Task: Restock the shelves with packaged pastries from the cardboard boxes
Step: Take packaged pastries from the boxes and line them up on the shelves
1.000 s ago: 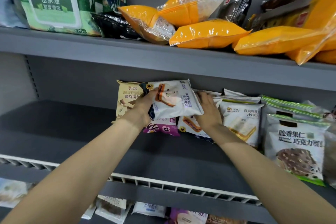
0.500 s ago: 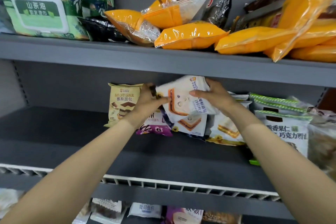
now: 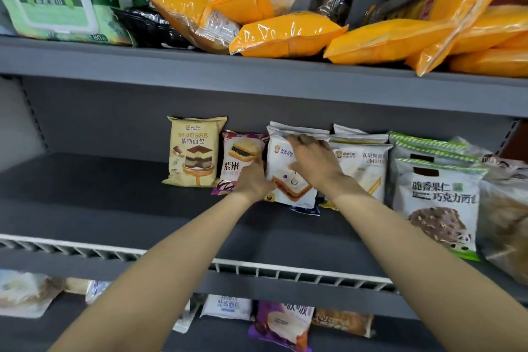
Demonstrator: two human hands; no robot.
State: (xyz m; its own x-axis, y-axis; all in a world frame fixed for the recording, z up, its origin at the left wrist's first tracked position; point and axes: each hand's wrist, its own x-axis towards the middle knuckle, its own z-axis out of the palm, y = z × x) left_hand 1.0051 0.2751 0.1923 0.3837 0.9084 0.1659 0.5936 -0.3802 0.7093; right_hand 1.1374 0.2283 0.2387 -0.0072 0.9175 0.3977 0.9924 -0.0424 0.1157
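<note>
A white pastry pack now stands up straight on the middle shelf (image 3: 114, 208).

Half a second ago the white pastry pack (image 3: 288, 180) was tipped in the air; now it stands in the row between the purple pack (image 3: 240, 157) and the next white pack (image 3: 363, 163), so this one looks nearly placed. The right hand (image 3: 311, 163) lies over its front, fingers curled on its top. The left hand (image 3: 251, 180) grips its left edge.

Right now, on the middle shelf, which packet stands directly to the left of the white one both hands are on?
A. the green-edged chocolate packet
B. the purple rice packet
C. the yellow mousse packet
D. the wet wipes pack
B: the purple rice packet stands right beside the white packet held by the left hand and right hand; the yellow mousse packet is one further left.
</note>
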